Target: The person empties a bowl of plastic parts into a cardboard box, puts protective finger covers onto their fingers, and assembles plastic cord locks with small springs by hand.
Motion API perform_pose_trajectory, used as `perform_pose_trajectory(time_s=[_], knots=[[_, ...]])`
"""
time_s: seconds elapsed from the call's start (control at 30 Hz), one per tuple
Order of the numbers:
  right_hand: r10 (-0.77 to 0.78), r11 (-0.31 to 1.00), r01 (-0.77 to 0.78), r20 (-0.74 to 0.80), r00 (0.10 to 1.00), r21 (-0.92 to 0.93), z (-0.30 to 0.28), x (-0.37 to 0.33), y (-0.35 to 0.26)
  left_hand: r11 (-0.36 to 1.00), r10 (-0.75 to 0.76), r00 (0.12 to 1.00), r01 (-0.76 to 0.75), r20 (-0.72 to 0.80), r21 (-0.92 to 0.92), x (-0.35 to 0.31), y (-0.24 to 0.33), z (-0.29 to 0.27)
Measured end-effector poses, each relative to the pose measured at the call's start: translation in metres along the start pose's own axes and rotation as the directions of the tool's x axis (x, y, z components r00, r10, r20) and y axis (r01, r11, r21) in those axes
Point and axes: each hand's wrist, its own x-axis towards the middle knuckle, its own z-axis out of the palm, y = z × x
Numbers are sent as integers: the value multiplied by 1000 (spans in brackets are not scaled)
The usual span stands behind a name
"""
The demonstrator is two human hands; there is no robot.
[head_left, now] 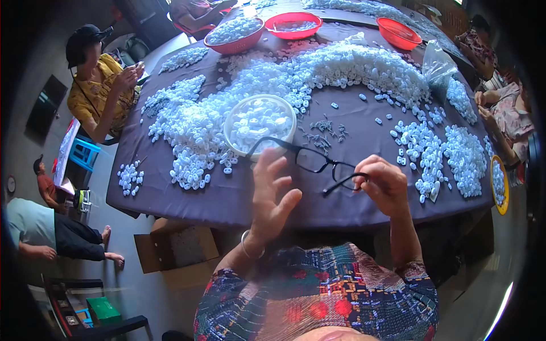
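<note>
A pair of black-framed glasses (312, 161) hangs in the air over the near side of the table. My right hand (382, 183) pinches one temple arm of it between thumb and fingers. Beside the other temple, my left hand (272, 193) is raised with its fingers spread, slightly smeared, and holds nothing. Behind that hand stands a round white basin (227, 126) full of small white oval plastic pieces with dark holes. To the right of the basin lie small grey screws (324, 133), scattered on the dark tablecloth.
Heaps of white pieces (364, 65) cover much of the dark-clothed table (352, 108). Red baskets (398, 33) stand at the back, a plastic bag (438, 68) at the right. People sit around, one in a yellow shirt (96, 91). An open cardboard box (149, 250) sits below the front edge.
</note>
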Motion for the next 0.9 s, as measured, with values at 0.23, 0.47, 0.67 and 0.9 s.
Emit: perform_pose_trajectory(time_s=[0.23, 0.47, 0.67, 0.9], knots=[[-52, 924, 83, -91, 994, 373, 15, -16, 5, 977, 155, 987, -160, 48, 138, 7, 14, -5], [-28, 910, 81, -134, 991, 407, 18, -9, -4, 761, 287, 922, -384, 259, 524, 12, 37, -8], [44, 834, 60, -174, 984, 548, 26, 1, 0, 975, 220, 972, -217, -86, 47, 16, 18, -18], [-36, 832, 178, -269, 962, 525, 40, -4, -26, 891, 430, 881, -449, -195, -65, 3, 42, -8]])
